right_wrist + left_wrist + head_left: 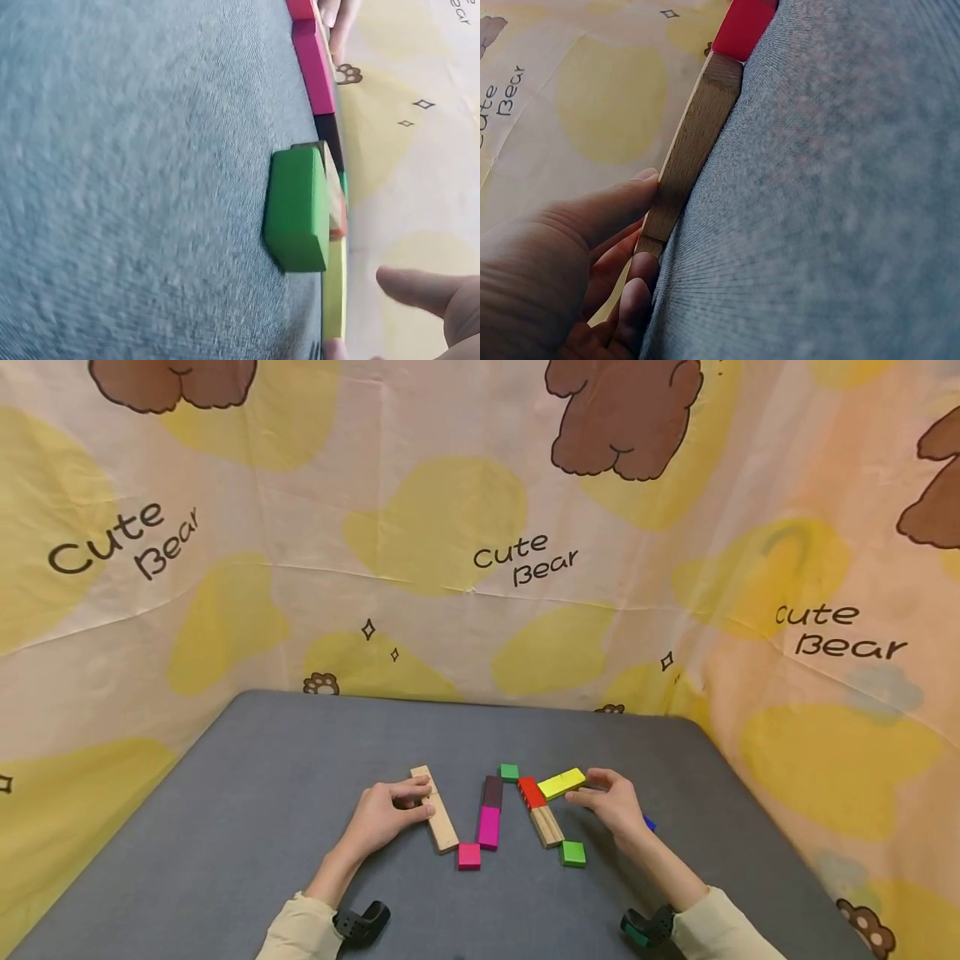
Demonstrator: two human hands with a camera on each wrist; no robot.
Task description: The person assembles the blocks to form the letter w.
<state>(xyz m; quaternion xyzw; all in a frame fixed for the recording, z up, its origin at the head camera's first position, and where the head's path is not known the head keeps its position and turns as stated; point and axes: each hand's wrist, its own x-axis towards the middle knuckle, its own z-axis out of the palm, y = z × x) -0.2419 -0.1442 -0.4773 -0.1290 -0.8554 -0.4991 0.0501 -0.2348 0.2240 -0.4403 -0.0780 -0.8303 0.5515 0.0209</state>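
In the head view my left hand (386,814) is at a slanted plain wooden block (442,827), with another wooden block (422,774) end to end beyond it. The left wrist view shows the thumb on the block's side and curled fingers around the far part of the row. My right hand (615,806) is at the outer end of a yellow block (561,784). In the right wrist view one fingertip touches that yellow block (334,292), while the thumb (416,289) stands away from it. The yellow block's other end meets a red block (532,792).
A zigzag of blocks continues between the hands: pink square (469,857), magenta block (488,828), dark purple block (492,792), green square (509,772), grooved wooden block (547,827) and light green square (573,853). A blue block (649,823) shows behind the right wrist on the grey tabletop (300,752).
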